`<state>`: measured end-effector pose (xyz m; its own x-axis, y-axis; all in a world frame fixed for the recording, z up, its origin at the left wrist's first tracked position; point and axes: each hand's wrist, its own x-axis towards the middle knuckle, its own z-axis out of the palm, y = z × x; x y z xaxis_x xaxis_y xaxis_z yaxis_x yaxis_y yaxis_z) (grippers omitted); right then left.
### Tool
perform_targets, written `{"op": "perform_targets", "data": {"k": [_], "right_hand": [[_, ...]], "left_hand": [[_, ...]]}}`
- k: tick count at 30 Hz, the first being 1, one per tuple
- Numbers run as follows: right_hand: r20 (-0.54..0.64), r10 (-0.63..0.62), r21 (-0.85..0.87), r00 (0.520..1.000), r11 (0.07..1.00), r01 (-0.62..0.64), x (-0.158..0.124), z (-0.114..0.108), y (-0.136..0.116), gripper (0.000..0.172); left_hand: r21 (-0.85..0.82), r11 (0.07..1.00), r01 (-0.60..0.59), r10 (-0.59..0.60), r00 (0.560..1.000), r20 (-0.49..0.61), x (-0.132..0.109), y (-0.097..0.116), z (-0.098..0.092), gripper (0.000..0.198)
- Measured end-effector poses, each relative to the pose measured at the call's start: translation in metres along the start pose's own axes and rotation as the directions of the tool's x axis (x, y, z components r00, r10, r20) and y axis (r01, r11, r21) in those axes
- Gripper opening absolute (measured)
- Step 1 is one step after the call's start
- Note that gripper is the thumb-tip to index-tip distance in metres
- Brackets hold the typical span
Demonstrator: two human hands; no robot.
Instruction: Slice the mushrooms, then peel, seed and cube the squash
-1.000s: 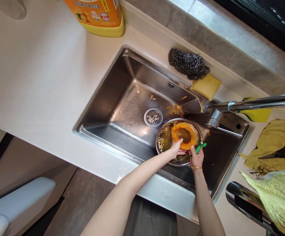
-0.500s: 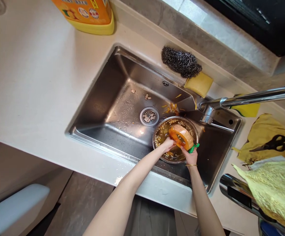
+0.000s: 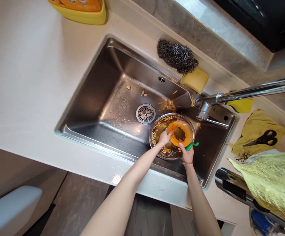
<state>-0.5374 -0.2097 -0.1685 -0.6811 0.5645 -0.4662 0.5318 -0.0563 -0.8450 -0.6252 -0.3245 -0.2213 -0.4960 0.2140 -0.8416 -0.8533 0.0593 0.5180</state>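
Observation:
A ring-shaped piece of pumpkin [image 3: 187, 131], orange with a hollow middle, is held over a round metal bowl [image 3: 150, 132]. Cloudy water and pale seeds fill the bowl. My left hand [image 3: 165, 138] grips the pumpkin's left edge with closed fingers. On its lower right side, the thumb of my right hand [image 3: 187, 155] presses against the flesh. The same hand is closed round a green plastic tool [image 3: 192, 146], whose working end I cannot make out. The bowl stands in the right part of a steel sink [image 3: 108, 106].
Beside the bowl are a drain [image 3: 145, 113] and orange scraps [image 3: 168, 105]. A faucet [image 3: 203, 109] reaches in from the right. Steel wool [image 3: 177, 55] and a yellow sponge [image 3: 195, 79] sit behind the sink. Black scissors [image 3: 262, 139] lie on a yellow cloth [image 3: 251, 126].
Between my hands the pumpkin ring has tipped, so its hollow now faces up towards me. The whole view has shifted slightly.

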Motion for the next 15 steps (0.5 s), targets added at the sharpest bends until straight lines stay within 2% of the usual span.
{"op": "perform_targets", "data": {"k": [4, 6, 8, 10, 12, 15], "right_hand": [[0.005, 0.028, 0.123, 1.0, 0.992, -0.029, -0.003, 0.001, -0.009, 0.05], [0.009, 0.041, 0.167, 0.999, 0.985, -0.042, -0.005, 0.002, -0.015, 0.048], [0.008, 0.063, 0.187, 0.998, 0.98, -0.063, -0.007, 0.001, -0.021, 0.046], [0.021, 0.102, 0.172, 0.995, 0.98, -0.104, -0.009, -0.001, -0.028, 0.04], [0.056, 0.156, 0.132, 0.986, 0.978, -0.162, -0.01, -0.004, -0.033, 0.034], [0.141, 0.26, 0.03, 0.955, 0.963, -0.266, -0.009, -0.009, -0.038, 0.03]], "left_hand": [[0.166, 0.973, -0.164, 0.149, 0.984, 0.099, -0.005, 0.009, -0.012, 0.049], [0.164, 0.957, -0.239, 0.217, 0.966, 0.142, -0.008, 0.01, -0.01, 0.044], [0.139, 0.944, -0.299, 0.282, 0.951, 0.129, -0.01, 0.011, -0.005, 0.043], [0.141, 0.938, -0.317, 0.308, 0.948, 0.083, -0.01, 0.013, -0.003, 0.05], [0.196, 0.931, -0.308, 0.305, 0.951, 0.049, -0.008, 0.016, -0.006, 0.047], [0.384, 0.869, -0.312, 0.298, 0.95, 0.096, -0.002, 0.023, -0.019, 0.036]]}}
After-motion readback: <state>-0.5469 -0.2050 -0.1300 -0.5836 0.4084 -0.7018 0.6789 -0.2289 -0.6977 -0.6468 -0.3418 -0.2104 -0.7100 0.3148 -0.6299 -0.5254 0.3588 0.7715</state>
